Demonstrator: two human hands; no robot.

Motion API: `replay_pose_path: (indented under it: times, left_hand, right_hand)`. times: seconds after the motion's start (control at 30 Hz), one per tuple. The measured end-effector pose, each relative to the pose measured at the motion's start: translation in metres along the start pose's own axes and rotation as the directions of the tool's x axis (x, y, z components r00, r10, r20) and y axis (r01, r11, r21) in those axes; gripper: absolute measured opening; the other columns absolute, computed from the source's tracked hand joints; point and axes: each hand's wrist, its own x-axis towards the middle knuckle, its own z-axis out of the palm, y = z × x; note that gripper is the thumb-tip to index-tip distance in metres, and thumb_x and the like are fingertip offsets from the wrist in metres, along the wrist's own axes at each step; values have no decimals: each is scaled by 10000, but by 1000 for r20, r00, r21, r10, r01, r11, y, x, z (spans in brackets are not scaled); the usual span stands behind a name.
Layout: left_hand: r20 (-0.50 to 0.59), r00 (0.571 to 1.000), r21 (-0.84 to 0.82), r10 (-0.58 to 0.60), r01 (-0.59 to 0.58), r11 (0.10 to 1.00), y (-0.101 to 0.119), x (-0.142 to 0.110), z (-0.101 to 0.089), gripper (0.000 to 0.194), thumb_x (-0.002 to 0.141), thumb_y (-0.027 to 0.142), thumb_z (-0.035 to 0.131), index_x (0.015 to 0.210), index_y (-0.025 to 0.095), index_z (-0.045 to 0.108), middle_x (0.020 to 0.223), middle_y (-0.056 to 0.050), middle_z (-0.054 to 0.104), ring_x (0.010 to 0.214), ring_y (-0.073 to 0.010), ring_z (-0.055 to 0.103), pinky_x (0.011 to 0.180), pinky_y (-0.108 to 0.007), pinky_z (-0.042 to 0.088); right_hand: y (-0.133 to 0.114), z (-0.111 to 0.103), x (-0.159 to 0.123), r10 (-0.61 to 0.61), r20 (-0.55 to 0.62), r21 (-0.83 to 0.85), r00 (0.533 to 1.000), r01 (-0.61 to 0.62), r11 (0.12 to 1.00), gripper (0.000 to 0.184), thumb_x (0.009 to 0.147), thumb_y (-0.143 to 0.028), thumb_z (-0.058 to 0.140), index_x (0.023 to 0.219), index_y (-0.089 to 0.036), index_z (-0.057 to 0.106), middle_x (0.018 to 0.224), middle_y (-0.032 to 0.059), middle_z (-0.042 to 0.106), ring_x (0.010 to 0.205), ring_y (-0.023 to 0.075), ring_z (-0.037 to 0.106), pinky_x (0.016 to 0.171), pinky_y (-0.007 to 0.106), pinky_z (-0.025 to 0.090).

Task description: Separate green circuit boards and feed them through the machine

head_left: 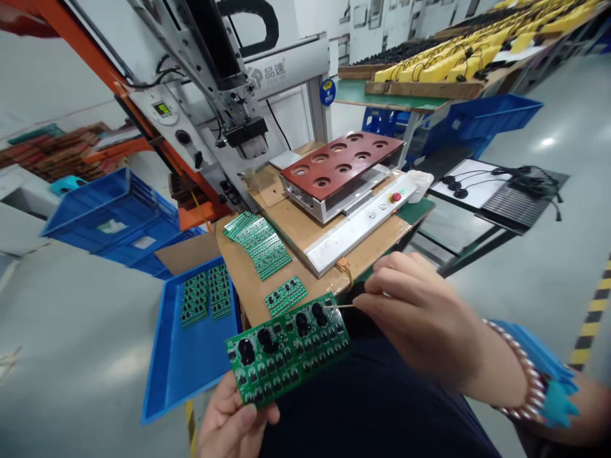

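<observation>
My left hand (236,416) grips a green circuit board (291,356) by its lower left corner, holding it tilted above my lap. Several glossy black blobs sit along the board's upper half, with rows of small dark parts below them. Between the thumb and fingers of my right hand (405,305) is a thin wooden stick (340,306). Its tip reaches the rightmost black blob; whether it touches cannot be made out. Just beyond the held board, another circuit board (286,294) with black blobs lies on the bench, near overlapping green boards (260,245).
A blue tray (160,362) at the left holds stacked boards (219,292). On the brown bench (238,273) stands a machine with a reddish plate (344,162) and a control bar (356,222). Blue crates (114,216) are stacked left. Black cables (525,184) lie on a side table.
</observation>
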Motion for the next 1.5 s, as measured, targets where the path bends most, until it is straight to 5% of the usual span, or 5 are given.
replay_pose_path:
  times: [0.43,1.5]
  left_hand:
    - [14,1000,-24,-6,7,1000,-4,7,-11,364,435,199,843,779,236,729,628,-3,709,446,-124,571,431,-199,482]
    - [-30,999,-34,12,-13,999,4,-1,6,356,433,216,856,770,233,744,605,9,703,439,-100,564,441,-160,472]
  right_hand:
    - [1,-1,-1,2,20,21,1000,-2,1000,218,798,-26,471,916,-154,602,779,42,546,759,159,418,643,331,276]
    - [-3,3,-4,-27,69,36,997,25,999,226,793,-17,454,927,-154,574,809,36,532,763,152,391,665,334,264]
